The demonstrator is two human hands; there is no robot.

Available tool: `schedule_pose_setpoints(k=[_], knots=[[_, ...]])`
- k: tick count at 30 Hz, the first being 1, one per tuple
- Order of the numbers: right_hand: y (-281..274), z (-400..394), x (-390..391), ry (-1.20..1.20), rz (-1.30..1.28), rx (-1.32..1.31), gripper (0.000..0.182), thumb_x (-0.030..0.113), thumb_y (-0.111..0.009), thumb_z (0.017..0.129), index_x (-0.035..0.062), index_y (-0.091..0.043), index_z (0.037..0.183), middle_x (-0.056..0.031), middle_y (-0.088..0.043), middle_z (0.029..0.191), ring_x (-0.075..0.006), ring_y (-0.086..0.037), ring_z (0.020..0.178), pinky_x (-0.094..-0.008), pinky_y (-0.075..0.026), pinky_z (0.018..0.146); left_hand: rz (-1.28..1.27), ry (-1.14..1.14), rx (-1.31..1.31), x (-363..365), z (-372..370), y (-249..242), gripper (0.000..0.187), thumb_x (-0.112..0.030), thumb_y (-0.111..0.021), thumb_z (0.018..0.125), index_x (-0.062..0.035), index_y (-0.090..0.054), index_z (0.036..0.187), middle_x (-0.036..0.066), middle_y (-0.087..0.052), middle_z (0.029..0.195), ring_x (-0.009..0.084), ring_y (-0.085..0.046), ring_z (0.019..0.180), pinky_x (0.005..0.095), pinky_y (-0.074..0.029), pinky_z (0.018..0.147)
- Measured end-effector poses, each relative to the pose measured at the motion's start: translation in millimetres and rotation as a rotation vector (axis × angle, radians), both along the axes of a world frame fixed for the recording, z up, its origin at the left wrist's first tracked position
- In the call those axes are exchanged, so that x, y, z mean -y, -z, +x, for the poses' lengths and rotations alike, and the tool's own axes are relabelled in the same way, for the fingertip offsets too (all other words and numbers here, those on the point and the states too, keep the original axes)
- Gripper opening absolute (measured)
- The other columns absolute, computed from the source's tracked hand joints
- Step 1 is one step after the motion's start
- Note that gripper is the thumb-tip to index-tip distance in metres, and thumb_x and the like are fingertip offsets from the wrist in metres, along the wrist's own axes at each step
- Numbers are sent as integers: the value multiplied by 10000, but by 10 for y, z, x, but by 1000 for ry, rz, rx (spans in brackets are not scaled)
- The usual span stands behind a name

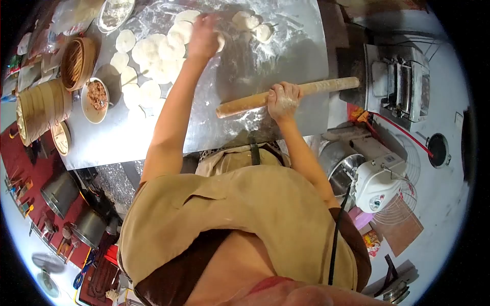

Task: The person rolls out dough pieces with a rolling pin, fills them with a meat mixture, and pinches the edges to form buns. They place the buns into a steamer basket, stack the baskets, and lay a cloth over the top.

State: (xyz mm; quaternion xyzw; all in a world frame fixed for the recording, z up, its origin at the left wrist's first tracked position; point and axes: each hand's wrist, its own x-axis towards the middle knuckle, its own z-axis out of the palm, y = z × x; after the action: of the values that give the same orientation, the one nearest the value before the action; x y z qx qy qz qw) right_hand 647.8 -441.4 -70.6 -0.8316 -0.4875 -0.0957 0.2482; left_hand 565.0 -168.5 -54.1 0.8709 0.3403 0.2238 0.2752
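Note:
My right hand [284, 101] is wrapped round a long wooden rolling pin [326, 85], which lies slanted near the front of the floury metal table [301, 56]. My left hand [203, 38] reaches to the far side, over the edge of a cluster of flat round dough wrappers [148, 53]. Its fingers are smeared by motion, so I cannot tell what they hold. One pale wrapper [220, 43] shows right beside that hand. Farther right sit a few small dough pieces [263, 33] on the floured surface.
Left of the wrappers stand a bowl of meat filling [96, 100], a bamboo steamer [78, 64] and stacked steamer rings [43, 109]. A dish of flour [116, 14] is at the back left. Right of the table are a rolling machine [400, 86] and a white mixer [377, 181].

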Motion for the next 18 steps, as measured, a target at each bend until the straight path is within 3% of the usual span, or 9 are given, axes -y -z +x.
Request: schedule_pose_setpoints(k=[2,4,7,8,10,12,14,15,18], knots=[[32,56,26,-3,28,33,163,271,-557,773,114,-596,794,-50,-554,888,-268,-485,901,-435,-318,868,130,160,-57,-37,360,67,535,-26,-558,741,-129,-460,1257,155,-439,1276,354,-421,1183,399,-381,983],[45,113,13,8,11,41,172,277,-555,773,114,-602,796,-55,-558,891,-271,-491,894,-435,-328,863,455,456,-288,-97,635,193,577,17,-522,742,-149,-446,1289,81,-381,1364,331,-393,1225,399,-367,1012],[-33,175,-100,66,-108,6,191,287,-538,791,112,-613,806,-75,-578,893,-282,-521,869,-438,-347,856,387,633,-387,-286,781,473,485,-107,-539,776,-153,-470,1253,103,-433,1303,346,-452,1168,395,-383,986],[-82,191,-198,110,-209,-40,203,291,-525,810,111,-617,812,-90,-594,891,-291,-545,852,-440,-357,853,392,634,-385,-233,756,428,485,-107,-539,776,-153,-470,1253,103,-433,1303,346,-452,1168,395,-383,986],[-149,328,-567,208,-172,-160,223,298,-528,821,96,-621,816,-109,-604,883,-311,-567,815,-448,-380,817,2,440,-468,51,567,-38,510,-115,-587,739,-157,-490,1238,63,-426,1307,306,-409,1213,393,-376,1004],[-85,482,-848,196,-125,-139,231,302,-528,824,90,-619,816,-109,-605,872,-316,-571,809,-453,-382,799,56,442,-370,74,493,24,518,-151,-634,708,-120,-509,1209,88,-442,1273,319,-447,1160,395,-403,971],[-73,564,-928,189,-68,-112,240,305,-528,826,84,-618,816,-109,-606,861,-320,-575,802,-457,-385,782,281,137,-477,53,491,25,512,-150,-642,703,-81,-503,1191,124,-441,1262,355,-479,1088,408,-423,930],[-70,557,-888,187,-154,-73,240,304,-538,815,80,-611,862,-99,-597,845,-301,-571,819,-456,-376,798,282,138,-475,77,505,8,512,-150,-642,703,-81,-503,1191,124,-441,1262,355,-479,1088,408,-423,930],[-61,413,-723,173,-247,-9,251,301,-542,813,77,-600,907,-95,-586,854,-285,-557,812,-463,-363,809,193,288,0,304,693,66,391,-151,-572,757,-61,-521,1134,142,-484,1184,356,-469,1040,426,-428,880]])
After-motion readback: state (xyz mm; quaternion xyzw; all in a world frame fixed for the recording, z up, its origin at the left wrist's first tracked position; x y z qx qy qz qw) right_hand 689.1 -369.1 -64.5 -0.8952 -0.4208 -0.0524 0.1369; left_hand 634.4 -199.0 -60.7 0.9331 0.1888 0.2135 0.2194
